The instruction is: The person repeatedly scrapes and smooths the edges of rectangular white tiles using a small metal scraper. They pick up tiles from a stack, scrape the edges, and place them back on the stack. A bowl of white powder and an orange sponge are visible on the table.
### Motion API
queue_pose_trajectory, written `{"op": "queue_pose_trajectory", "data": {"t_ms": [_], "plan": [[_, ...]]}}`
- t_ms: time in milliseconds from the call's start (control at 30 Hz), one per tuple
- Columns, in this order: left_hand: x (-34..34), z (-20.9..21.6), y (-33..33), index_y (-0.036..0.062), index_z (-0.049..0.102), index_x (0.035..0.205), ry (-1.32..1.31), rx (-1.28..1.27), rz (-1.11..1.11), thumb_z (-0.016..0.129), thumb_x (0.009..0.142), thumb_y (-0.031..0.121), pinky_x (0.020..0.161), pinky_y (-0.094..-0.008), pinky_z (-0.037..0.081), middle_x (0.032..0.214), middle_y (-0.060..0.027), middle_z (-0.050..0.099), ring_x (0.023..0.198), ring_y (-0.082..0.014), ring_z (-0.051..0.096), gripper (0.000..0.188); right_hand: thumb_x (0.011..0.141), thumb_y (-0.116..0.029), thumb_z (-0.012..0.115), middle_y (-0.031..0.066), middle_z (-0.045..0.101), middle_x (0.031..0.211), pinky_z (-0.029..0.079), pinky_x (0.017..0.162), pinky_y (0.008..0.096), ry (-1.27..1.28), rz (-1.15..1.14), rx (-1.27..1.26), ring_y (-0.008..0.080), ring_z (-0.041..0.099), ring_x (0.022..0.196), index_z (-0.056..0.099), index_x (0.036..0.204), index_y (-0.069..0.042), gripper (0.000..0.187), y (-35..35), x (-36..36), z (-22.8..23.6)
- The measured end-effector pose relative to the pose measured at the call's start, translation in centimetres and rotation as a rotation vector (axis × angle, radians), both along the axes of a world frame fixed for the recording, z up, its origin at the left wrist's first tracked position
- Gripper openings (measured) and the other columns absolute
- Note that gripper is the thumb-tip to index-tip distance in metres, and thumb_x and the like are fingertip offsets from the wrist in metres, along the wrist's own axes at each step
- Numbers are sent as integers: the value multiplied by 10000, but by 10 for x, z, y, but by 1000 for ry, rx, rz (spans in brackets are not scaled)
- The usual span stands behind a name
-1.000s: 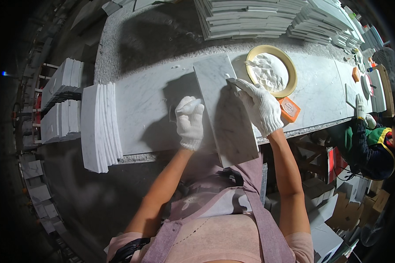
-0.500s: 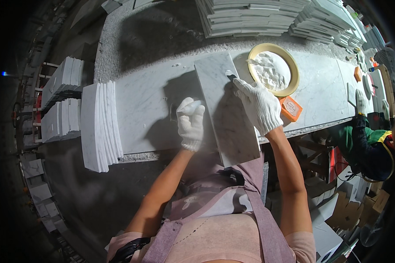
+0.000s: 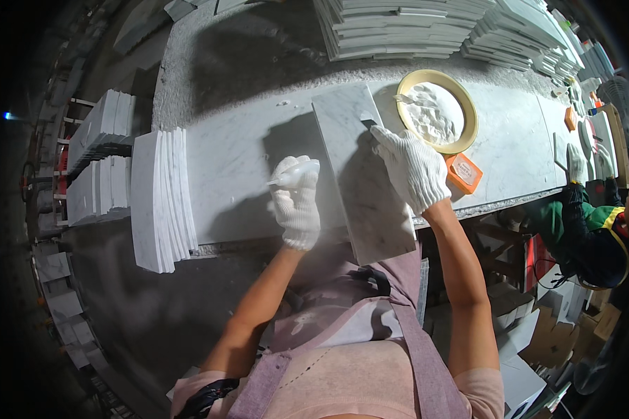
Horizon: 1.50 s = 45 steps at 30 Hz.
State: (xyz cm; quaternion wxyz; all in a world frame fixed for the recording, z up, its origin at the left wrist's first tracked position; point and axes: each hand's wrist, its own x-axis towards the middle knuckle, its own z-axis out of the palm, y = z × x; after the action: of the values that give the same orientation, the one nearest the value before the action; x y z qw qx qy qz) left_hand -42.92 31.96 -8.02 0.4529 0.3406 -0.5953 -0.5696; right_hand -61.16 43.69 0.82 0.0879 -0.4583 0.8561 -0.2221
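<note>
A grey-veined marble tile [image 3: 368,188] lies lengthwise before me, its near end overhanging the table's front edge. My right hand [image 3: 414,167], in a white knitted glove, is closed on a small dark scraper [image 3: 368,123] whose blade rests at the tile's upper right part. Left of the tile, my left hand [image 3: 297,206], gloved too, grips a small translucent squeeze bottle [image 3: 298,172], tilted with its narrow tip to the left. Beyond my right hand stands a yellow-rimmed bowl [image 3: 474,115] of white powder or paste, and an orange box [image 3: 464,173] sits beside the wrist.
Upright tiles [image 3: 159,199] line the table's left end, with more stacks [image 3: 105,185] farther left. Tall stacks of slabs [image 3: 405,28] stand along the back. At the far right a co-worker [image 3: 587,230] in dark and green clothing has gloved hands on the same worktop [image 3: 507,153].
My left hand has shifted slightly left and turned, swinging the bottle's tip leftward. A white dab near the scraper's blade no longer shows; my right hand has hardly moved.
</note>
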Motion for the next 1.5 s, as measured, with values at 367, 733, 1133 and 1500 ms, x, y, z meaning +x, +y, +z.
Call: {"op": "queue_pose_trajectory", "data": {"t_ms": [367,733,1133,1500], "plan": [[1,17,3,50,637,1271,-54,-75,-118,732,999,51,1125,-386,459,1334,-88,634,1249,-202,594,288,1011,-237,647,163,732,875,564,709,464,-44,-132,-140,360,729,796,717,1365,-206,362,-7,-2,-11],[4,28,-16,32,706,1206,-71,-155,-97,722,995,42,1127,-379,456,1376,-96,638,1298,-222,584,212,1008,-228,638,176,757,969,578,749,453,-78,-98,56,356,747,905,727,1343,-184,350,18,14,3],[-7,44,-24,18,574,1426,-213,-111,-127,715,1022,109,1052,-324,518,1362,-69,624,1178,-167,620,437,1010,-229,638,158,719,847,560,645,466,65,-21,69,359,730,770,735,1325,-206,330,-1,3,-3],[-27,38,-54,41,627,1402,-434,-472,-173,778,970,127,1042,-389,539,1302,-117,681,1186,-241,674,466,1020,-214,617,147,777,1041,590,776,426,-159,-221,-153,324,758,919,687,1396,-192,382,28,18,0]]}}
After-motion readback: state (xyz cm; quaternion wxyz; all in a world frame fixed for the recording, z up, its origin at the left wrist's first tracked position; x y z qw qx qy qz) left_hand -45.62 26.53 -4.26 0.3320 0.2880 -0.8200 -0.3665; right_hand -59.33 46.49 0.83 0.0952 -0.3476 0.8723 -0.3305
